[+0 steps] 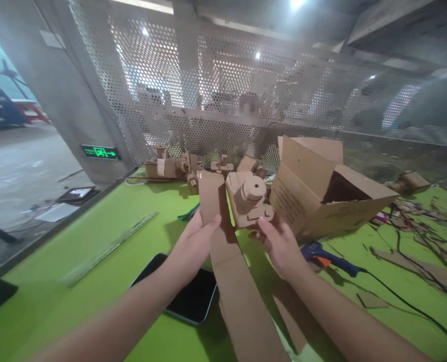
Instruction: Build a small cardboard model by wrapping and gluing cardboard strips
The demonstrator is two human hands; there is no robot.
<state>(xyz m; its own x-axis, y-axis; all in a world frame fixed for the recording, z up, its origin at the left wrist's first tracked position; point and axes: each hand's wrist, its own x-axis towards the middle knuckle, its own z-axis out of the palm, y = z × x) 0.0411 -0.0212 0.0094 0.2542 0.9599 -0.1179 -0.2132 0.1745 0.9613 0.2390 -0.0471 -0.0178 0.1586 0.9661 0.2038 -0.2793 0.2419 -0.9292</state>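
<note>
My left hand (193, 246) grips a long cardboard strip (242, 291), its thumb lying on the face. The strip runs from the middle of the view down to the bottom edge. Just right of its upper end, my right hand (281, 246) holds a cardboard model (242, 201) by its lower right corner. Stacked round discs with a small centre hole rise from the model's flat plate. A tablet-like dark device (191, 296) lies under my left forearm, partly hidden. Another cardboard piece (289, 311) rests below my right hand.
An open cardboard box (306, 216) stands right of the model, with a blue glue gun (332, 259) and its cord before it. Cardboard scraps (419, 261) litter the right side. A clear ruler (113, 246) lies left. Several cardboard models (170, 166) line the back by a perforated metal screen (223, 85).
</note>
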